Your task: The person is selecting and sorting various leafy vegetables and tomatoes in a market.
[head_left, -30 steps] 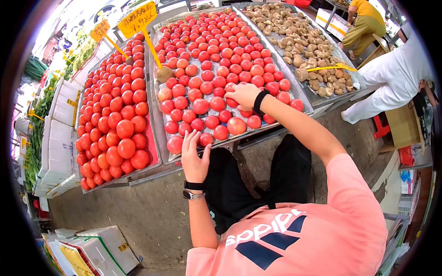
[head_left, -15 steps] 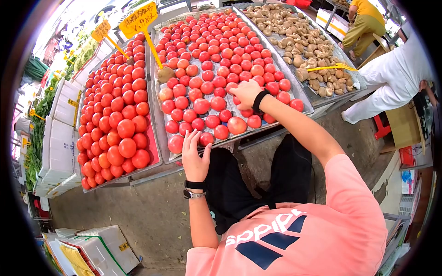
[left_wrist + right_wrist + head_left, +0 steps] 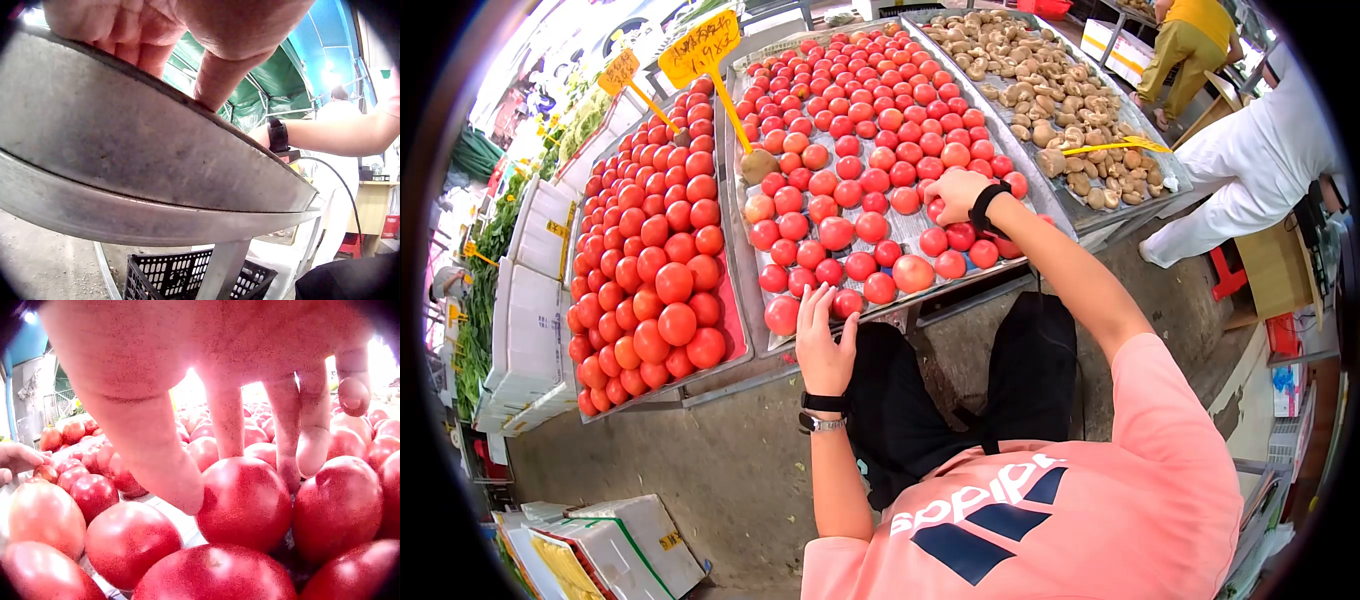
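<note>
Round red tomatoes lie in a wide, paper-lined metal tray. Over its near right part, my right hand reaches down among them. Thumb and fingers close around one tomato, the thumb against its left side and fingertips behind it in the right wrist view. Other tomatoes sit close beside it. At the tray's near left corner, my left hand rests with fingers extended beside the front tomatoes. Its thumb touches the rim of the tray in the left wrist view.
Larger tomatoes are heaped on the left; mushrooms fill a tray on the right. A yellow price sign stands over the tomatoes. White boxes line the far left. A black crate sits below. Someone in white stands right.
My right hand has moved right across the tray, from tomatoes near the middle to ones nearer the right side. My left hand has stayed at the near left corner.
</note>
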### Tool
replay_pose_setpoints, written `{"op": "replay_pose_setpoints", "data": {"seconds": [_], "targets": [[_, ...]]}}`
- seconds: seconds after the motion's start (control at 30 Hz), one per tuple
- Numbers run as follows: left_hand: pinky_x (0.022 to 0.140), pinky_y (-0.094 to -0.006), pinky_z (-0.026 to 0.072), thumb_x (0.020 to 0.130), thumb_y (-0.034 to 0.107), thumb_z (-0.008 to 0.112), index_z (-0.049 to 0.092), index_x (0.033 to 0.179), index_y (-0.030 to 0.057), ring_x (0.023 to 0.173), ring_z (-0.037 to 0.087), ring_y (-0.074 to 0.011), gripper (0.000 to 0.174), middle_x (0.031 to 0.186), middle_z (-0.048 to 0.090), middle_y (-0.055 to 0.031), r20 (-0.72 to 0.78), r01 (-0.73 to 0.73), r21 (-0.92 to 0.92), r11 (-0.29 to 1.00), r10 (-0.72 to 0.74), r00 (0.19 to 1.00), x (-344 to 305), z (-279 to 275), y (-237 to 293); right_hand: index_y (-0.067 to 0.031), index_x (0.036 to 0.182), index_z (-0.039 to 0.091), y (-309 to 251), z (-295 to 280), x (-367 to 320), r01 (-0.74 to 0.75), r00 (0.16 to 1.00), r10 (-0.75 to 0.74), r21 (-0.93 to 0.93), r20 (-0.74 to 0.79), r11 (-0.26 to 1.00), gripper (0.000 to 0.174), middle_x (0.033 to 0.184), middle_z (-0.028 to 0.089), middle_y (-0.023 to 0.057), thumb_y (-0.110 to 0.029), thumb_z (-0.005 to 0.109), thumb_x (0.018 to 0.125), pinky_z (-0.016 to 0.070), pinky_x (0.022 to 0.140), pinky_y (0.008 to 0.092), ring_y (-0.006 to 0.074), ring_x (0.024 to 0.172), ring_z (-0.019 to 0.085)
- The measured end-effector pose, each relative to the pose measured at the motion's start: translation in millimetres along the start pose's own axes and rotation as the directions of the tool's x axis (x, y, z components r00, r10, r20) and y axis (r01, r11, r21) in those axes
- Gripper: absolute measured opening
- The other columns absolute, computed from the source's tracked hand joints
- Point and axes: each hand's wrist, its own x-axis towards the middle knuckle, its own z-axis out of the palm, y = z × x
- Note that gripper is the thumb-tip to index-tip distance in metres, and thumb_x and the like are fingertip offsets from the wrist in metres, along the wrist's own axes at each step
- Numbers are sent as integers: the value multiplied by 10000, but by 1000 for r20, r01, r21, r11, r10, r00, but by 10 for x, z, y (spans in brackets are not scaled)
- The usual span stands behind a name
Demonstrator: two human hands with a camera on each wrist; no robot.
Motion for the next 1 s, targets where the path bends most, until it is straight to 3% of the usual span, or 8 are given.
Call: {"op": "replay_pose_setpoints", "data": {"seconds": [0.2, 0.3, 0.43, 0.5, 0.67, 0.87, 0.97, 1.0], "targets": [[1149, -467, 426, 896, 129, 770, 639, 1331, 24, 1414, 503, -371, 466, 1403, 631, -159, 1, -1, 6, 1000, 1, 1000, -2, -4, 7, -144, 1000, 743, -219, -152, 2, -2, 995, -17, -192, -94, 981, 171, 1171, 688, 123, -186, 709, 837, 550, 932, 468, 314, 1144, 662], [1148, -467, 426, 898, 131, 768, 640, 1331, 24, 1414, 503, -371, 464, 1404, 631, -159, -1, 1, 7, 1000, -1, 1000, -2, -7, 9, -146, 1076, 721, -350, -138, 196, 245, 947, -248, -42, -206, 969, 226, 1157, 674, 131, -177, 690, 854, 546, 923, 480, 330, 1138, 653], [1147, -466, 428, 900, 132, 766, 639, 1329, 22, 1412, 504, -373, 461, 1405, 631, -159, -2, -5, 9, 1000, 5, 1000, -1, 1, -4, -175, 1156, 697, -512, 99, 606, 401, 835, -452, -217, -313, 890, 341, 1163, 653, 121, -144, 726, 818, 539, 924, 454, 324, 1154, 632], [1141, -452, 435, 904, 135, 768, 637, 1336, 19, 1409, 509, -371, 466, 1408, 628, -160, -5, -9, 14, 1000, 9, 1000, -3, -4, 0, -174, 1094, 733, -636, 137, 661, 322, 889, -399, -313, -223, 893, 270, 1177, 648, 88, -140, 710, 827, 536, 909, 444, 294, 1154, 632], [1136, -441, 439, 908, 132, 762, 640, 1333, 14, 1407, 511, -367, 458, 1410, 628, -159, -18, 2, 19, 1000, -2, 1000, 0, -2, 19, -137, 1021, 723, -726, 348, 832, 302, 833, -505, -579, -227, 758, 215, 1207, 623, 70, -143, 705, 807, 525, 923, 419, 260, 1136, 617], [1133, -443, 442, 907, 136, 764, 646, 1323, 12, 1399, 519, -368, 450, 1399, 633, -167, -19, -13, 28, 1000, 13, 1000, 2, 3, 6, -118, 1067, 695, -678, 251, 780, 342, 815, -514, -494, -266, 799, 272, 1152, 651, 92, -163, 715, 799, 517, 951, 431, 264, 1127, 623], [1134, -444, 442, 907, 136, 765, 648, 1318, 10, 1396, 521, -369, 446, 1395, 634, -171, -21, -13, 26, 1000, 13, 1000, -1, 6, 7, -88, 1047, 680, -573, 37, 583, 388, 776, -503, -342, -379, 856, 307, 1076, 686, 98, -213, 753, 776, 527, 894, 436, 293, 1096, 651], [1137, -451, 438, 904, 134, 764, 650, 1314, 12, 1396, 521, -371, 443, 1392, 636, -169, -23, -10, 24, 1000, 10, 1000, -2, 7, 7, -65, 1068, 656, -560, -38, 493, 386, 825, -426, -180, -372, 905, 413, 1011, 690, 126, -240, 790, 720, 538, 880, 453, 331, 1059, 663]]}}
